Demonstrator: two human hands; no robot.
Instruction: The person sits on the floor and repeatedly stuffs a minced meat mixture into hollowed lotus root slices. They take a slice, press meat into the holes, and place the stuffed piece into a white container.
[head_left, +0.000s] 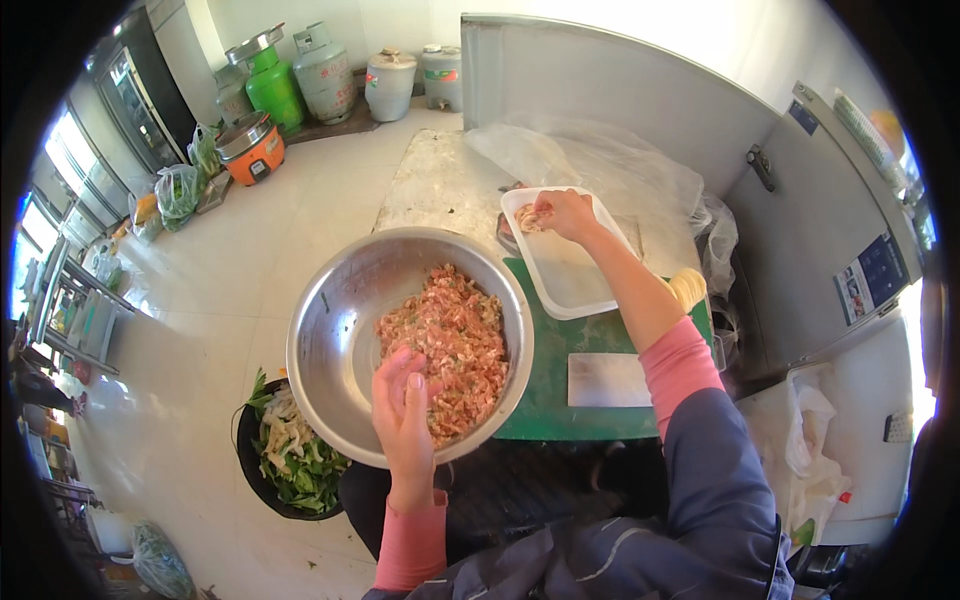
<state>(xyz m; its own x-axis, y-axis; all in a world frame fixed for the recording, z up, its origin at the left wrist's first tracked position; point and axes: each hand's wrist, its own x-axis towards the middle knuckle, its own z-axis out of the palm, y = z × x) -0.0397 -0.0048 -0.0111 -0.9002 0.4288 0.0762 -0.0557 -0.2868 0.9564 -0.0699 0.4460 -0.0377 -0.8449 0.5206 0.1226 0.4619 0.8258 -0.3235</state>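
My left hand (405, 412) is raised over the near side of a large stainless steel bowl (330, 345), its fingers loosely curved and thumb apart, with no object visible in it. Raw minced meat with green flecks (457, 345) fills the bowl's right part. My right hand (568, 214) reaches into a white plastic tray (574, 277), fingertips pinched on a small pale dumpling (529, 218) in its far left corner. Under my right forearm, a stack of round yellowish dumpling wrappers (688, 289) sits at the edge of a green cutting board (540, 401). A cleaver's broad blade (609, 380) lies nearer me, its handle hidden.
A dark basin of chopped greens (300, 465) stands on the floor, left of the bowl. Crumpled clear plastic sheeting (600, 154) covers the table's far part, against a grey metal panel (600, 82). An orange cooker (251, 150) and gas cylinders (325, 75) stand farther back.
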